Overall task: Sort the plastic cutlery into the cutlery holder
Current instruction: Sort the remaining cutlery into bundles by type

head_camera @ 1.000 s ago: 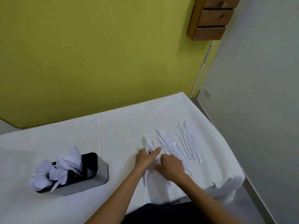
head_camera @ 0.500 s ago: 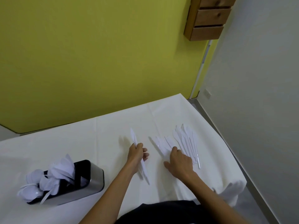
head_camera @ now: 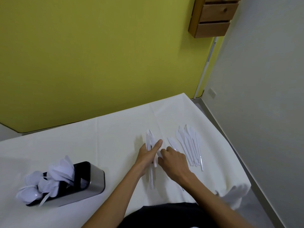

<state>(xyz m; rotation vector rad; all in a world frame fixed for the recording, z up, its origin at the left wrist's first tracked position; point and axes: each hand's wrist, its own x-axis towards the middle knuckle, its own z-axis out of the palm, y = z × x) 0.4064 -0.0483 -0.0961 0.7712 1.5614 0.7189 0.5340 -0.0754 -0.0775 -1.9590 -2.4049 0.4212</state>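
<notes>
My left hand [head_camera: 148, 154] grips a bundle of white plastic knives [head_camera: 150, 139]; their blades stick out past my fingers and the handles trail toward me. My right hand [head_camera: 172, 159] pinches another white knife right beside that bundle, its fingers curled against my left hand. Several more white knives [head_camera: 189, 145] lie fanned out on the cloth just right of my right hand. The steel-and-black cutlery holder [head_camera: 88, 180] stands at the lower left, with white spoons [head_camera: 49, 178] filling its left compartments and its right compartment showing dark.
A white cloth [head_camera: 115, 129] covers the table, whose right edge drops off near a bunched fold [head_camera: 236, 195]. A yellow wall rises behind the table and a wooden drawer unit [head_camera: 212, 15] hangs at the upper right.
My right hand left the fanned knives and came back to my left hand with a knife. My left hand's bundle has shifted slightly right toward it.
</notes>
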